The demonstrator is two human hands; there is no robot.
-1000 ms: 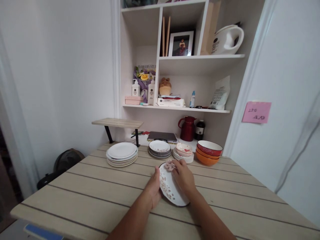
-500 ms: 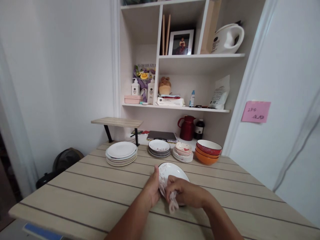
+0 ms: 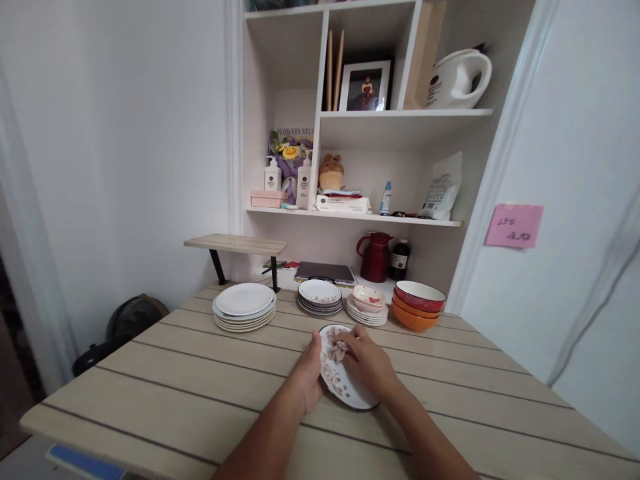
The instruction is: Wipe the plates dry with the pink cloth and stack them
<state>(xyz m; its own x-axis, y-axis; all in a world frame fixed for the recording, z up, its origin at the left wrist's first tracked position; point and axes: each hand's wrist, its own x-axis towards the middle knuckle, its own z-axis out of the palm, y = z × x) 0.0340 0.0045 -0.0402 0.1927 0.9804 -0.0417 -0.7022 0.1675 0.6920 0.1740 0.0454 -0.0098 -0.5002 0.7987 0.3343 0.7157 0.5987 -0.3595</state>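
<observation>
A white plate with a dark rim and a brownish floral pattern is tilted up in front of me over the table. My left hand grips its left edge, thumb up along the rim and the other fingers partly behind it. Pressed to the upper part of the plate's face is a crumpled pinkish cloth, bunched under the fingers of my right hand. The right fingertips are partly hidden by the cloth.
Behind the plate stand a stack of large white plates, a stack of floral plates, small dishes on saucers and stacked red and orange bowls. Farther back are a red jug, a dark bottle and a small raised shelf.
My right hand has moved the cloth up from the plate's lower part to its upper part, uncovering the lower floral pattern. My left hand stays on the left edge.
</observation>
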